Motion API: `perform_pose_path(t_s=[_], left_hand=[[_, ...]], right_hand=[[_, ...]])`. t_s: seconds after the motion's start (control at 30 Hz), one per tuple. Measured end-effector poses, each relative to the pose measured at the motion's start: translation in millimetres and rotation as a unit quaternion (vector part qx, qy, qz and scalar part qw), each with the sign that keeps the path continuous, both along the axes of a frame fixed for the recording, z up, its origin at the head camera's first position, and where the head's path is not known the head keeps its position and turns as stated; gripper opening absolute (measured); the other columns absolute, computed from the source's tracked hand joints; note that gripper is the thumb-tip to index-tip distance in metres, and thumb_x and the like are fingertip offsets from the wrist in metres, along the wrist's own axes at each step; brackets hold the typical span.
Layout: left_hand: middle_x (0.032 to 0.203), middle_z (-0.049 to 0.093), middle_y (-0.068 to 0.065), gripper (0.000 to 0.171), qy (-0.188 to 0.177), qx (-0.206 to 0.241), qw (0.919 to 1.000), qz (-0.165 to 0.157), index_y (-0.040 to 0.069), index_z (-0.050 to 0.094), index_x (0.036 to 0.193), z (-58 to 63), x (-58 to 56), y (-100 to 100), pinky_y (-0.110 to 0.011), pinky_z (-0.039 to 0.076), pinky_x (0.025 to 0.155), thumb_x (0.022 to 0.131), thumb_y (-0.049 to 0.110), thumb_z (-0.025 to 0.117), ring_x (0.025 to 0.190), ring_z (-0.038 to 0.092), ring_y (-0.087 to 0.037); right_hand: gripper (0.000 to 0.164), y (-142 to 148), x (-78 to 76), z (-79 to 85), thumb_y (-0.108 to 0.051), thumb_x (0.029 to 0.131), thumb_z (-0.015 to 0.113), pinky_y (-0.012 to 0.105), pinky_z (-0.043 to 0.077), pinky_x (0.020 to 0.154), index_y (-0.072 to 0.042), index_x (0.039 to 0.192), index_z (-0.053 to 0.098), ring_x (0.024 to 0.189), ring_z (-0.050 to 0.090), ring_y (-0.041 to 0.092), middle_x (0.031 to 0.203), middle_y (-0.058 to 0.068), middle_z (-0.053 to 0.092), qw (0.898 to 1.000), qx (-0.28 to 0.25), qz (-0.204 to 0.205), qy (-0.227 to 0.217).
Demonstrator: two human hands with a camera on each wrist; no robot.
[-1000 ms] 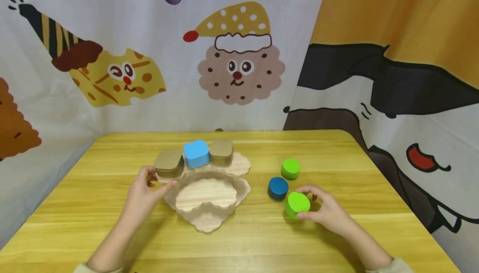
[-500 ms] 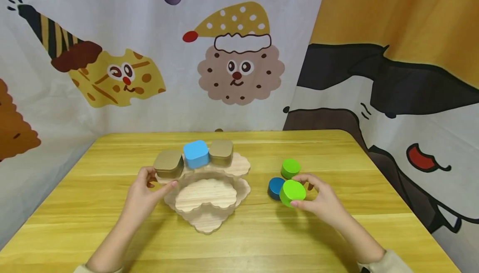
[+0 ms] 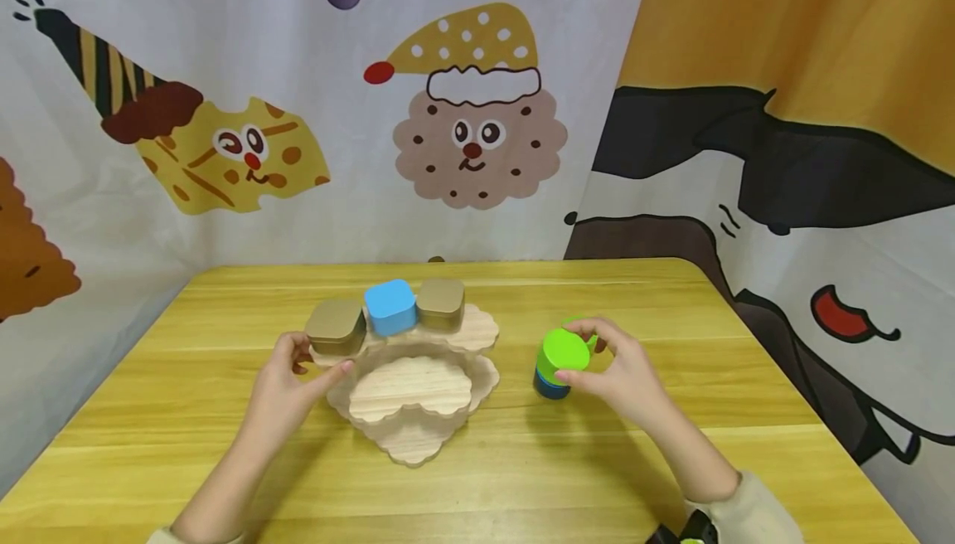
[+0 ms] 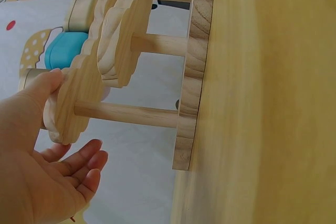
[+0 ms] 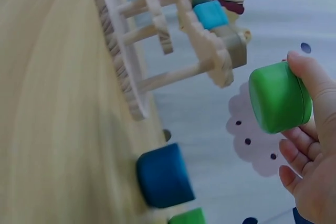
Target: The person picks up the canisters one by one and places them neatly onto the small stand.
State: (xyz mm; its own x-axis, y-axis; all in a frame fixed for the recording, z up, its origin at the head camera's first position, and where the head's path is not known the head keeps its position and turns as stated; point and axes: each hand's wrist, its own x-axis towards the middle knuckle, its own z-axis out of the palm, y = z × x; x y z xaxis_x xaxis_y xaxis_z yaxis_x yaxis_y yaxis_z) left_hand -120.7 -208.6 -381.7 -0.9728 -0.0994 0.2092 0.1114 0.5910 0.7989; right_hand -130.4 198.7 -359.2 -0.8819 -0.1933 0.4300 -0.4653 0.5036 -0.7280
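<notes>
My left hand point(image 3: 287, 382) grips the left end of a wooden tiered stand point(image 3: 410, 391) with scalloped edges; in the left wrist view the thumb lies at the upper tier and the fingers curl beneath it. My right hand point(image 3: 615, 366) pinches a small green tin point(image 3: 564, 351) with rounded sides and a seam, between thumb and fingers. Seen in the right wrist view, this tin is raised well off the table. A dark blue tin point(image 5: 164, 176) stands on the table below it. Behind is a second green tin point(image 5: 189, 217), mostly hidden by the hand in the head view.
On the stand's upper tier sit a gold tin point(image 3: 336, 324) at the left, a light blue tin point(image 3: 391, 308) in the middle and another gold tin point(image 3: 442, 303) to the right. A printed curtain point(image 3: 298, 13) hangs behind the wooden table point(image 3: 477, 494).
My right hand has lifted the green tin and carried it away from me and leftward, so that it now overlaps the dark blue tin in the head view. The left hand keeps its place.
</notes>
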Motion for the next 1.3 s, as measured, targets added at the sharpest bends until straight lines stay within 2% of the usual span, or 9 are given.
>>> perform_pose_path(t_s=[0.2, 0.43, 0.67, 0.83, 1.3], left_hand=[[0.109, 0.053, -0.016, 0.064, -0.005, 0.0, 1.0, 0.002, -0.004, 0.043, 0.122, -1.2, -1.1, 0, -0.038, 0.037, 0.084, 0.083, 0.035, 0.076, 0.099, 0.046, -0.026], [0.111, 0.052, -0.018, 0.066, -0.012, 0.005, 0.9999, -0.001, -0.004, 0.042, 0.123, 0.7, 0.0, 0, -0.042, 0.037, 0.086, 0.083, 0.036, 0.076, 0.102, 0.047, -0.029], [0.109, 0.053, -0.017, 0.067, -0.008, 0.001, 1.0, 0.001, -0.004, 0.042, 0.122, 0.0, 0.1, 0, -0.042, 0.037, 0.086, 0.083, 0.038, 0.076, 0.1, 0.047, -0.027], [0.107, 0.053, -0.015, 0.064, 0.001, -0.006, 1.0, 0.005, -0.003, 0.044, 0.121, -2.2, -0.8, 0, -0.038, 0.037, 0.084, 0.083, 0.037, 0.076, 0.098, 0.046, -0.024], [0.107, 0.054, -0.015, 0.065, 0.0, -0.002, 1.0, 0.001, -0.003, 0.043, 0.122, -1.6, -0.6, 0, -0.037, 0.037, 0.084, 0.083, 0.039, 0.075, 0.098, 0.046, -0.024]], right_hand=[[0.052, -9, -7.1, 6.9, -0.018, 0.068, 0.088, 0.036, 0.04, 0.074, -0.01, 0.113, 0.064, 0.088, 0.048, 0.018, 0.098, -0.002, 0.06, 1.0, -0.007, -0.013, -0.008], [0.051, -24, -12.4, 16.5, -0.021, 0.071, 0.087, 0.04, 0.041, 0.069, -0.012, 0.115, 0.064, 0.088, 0.046, 0.024, 0.097, 0.002, 0.057, 0.999, -0.016, -0.027, -0.044], [0.051, -38, -20.9, 20.7, -0.019, 0.07, 0.087, 0.043, 0.041, 0.073, -0.009, 0.115, 0.065, 0.089, 0.047, 0.02, 0.096, 0.003, 0.058, 0.999, -0.031, -0.019, -0.023], [0.049, -46, -26.5, 23.7, -0.02, 0.07, 0.087, 0.043, 0.041, 0.075, -0.011, 0.114, 0.066, 0.09, 0.048, 0.017, 0.096, -0.001, 0.06, 0.999, -0.042, -0.006, -0.009], [0.052, -66, -39.5, 26.2, -0.023, 0.069, 0.088, 0.043, 0.042, 0.077, -0.01, 0.114, 0.066, 0.091, 0.05, 0.017, 0.097, 0.0, 0.061, 1.0, -0.028, -0.003, -0.01]])
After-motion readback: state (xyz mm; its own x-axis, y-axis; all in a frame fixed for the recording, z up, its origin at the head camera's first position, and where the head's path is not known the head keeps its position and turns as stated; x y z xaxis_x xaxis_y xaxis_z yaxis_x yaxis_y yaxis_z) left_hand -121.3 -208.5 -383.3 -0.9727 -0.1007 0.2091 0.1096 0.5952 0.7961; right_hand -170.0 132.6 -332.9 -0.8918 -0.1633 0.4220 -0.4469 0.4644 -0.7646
